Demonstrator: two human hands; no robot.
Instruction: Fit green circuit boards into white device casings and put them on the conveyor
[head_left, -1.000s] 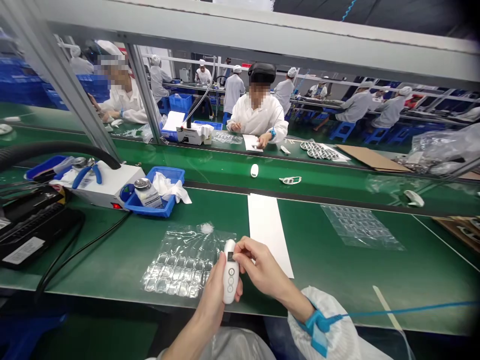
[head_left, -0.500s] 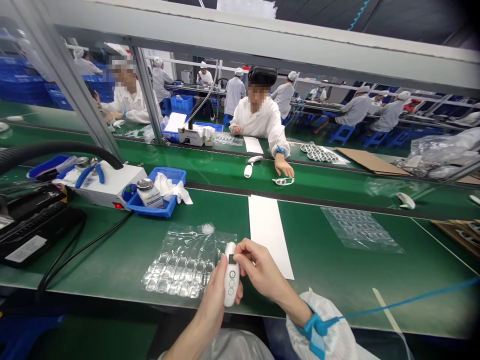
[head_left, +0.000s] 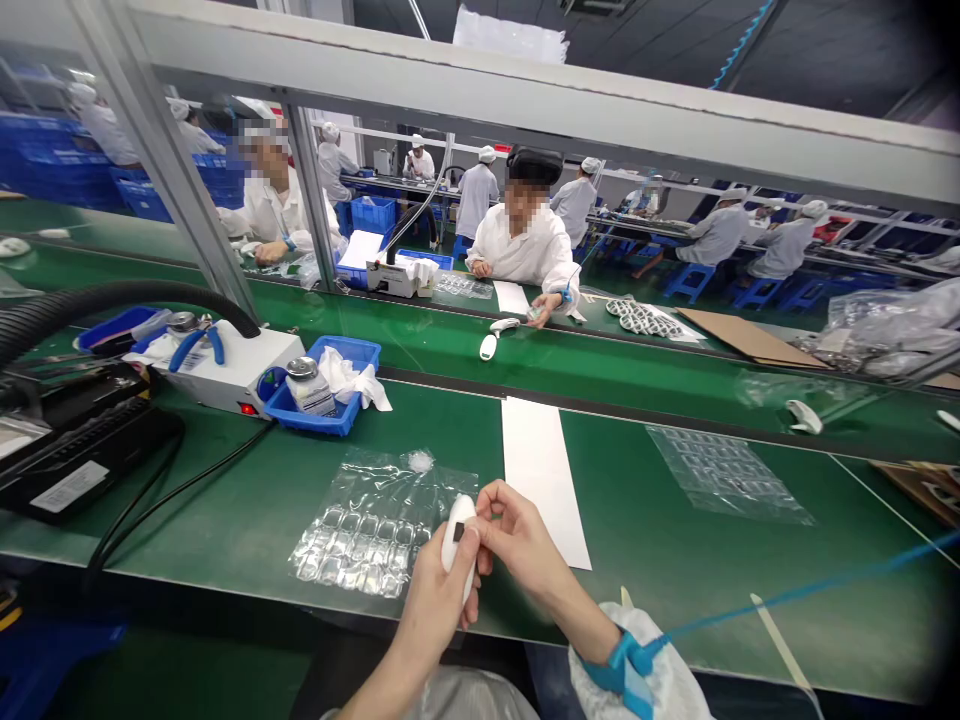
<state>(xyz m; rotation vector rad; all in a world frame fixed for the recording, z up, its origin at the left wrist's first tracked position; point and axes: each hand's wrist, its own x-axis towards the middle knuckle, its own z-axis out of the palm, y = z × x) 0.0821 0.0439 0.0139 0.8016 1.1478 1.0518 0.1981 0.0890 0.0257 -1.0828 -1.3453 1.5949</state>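
Observation:
My left hand (head_left: 435, 590) is wrapped around a white handheld device (head_left: 457, 540), an elongated rounded body with a small dark display near its top. The left thumb lies across the front, just below the display, and covers the buttons. Thumb and forefinger of my right hand (head_left: 517, 530) are pinched together at the device's upper right edge; what they hold, if anything, I cannot make out. Just left of my hands, a clear plastic blister sheet (head_left: 360, 545) lies on the green bench (head_left: 682, 610). A white paper strip (head_left: 544, 480) lies beyond my right hand.
At left stand a blue tray (head_left: 345, 420) with a jar and tissues, and a white box (head_left: 240, 375) with blue pliers on it. A blue wrist cord (head_left: 795, 585) runs off right. Across the green belt (head_left: 420, 345), carrying white device parts, sits a co-worker (head_left: 521, 240).
My left thumb has slid up over the buttons, and the device has turned slightly. My right hand stays pinched beside it. The co-worker opposite has lifted a part off the belt.

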